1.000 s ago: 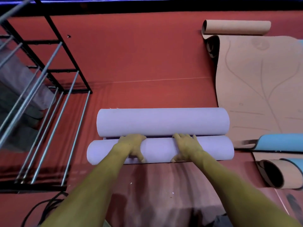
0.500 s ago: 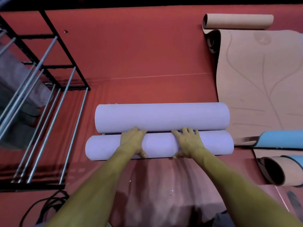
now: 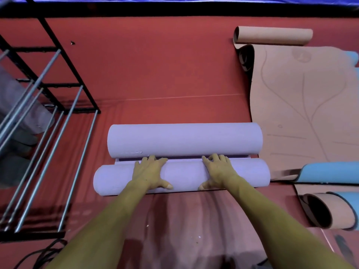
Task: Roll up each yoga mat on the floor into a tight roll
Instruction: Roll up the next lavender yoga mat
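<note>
Hands first: my left hand and right hand lie palm-down, fingers straight, on near roll, pressing, not clutching. Its long axis runs left-right across me, both hands about equally far from its middle. Fingertips reach the seam where it touches far roll, parallel just beyond. I judge the next push goes straight away from me, square to the axis.
</note>
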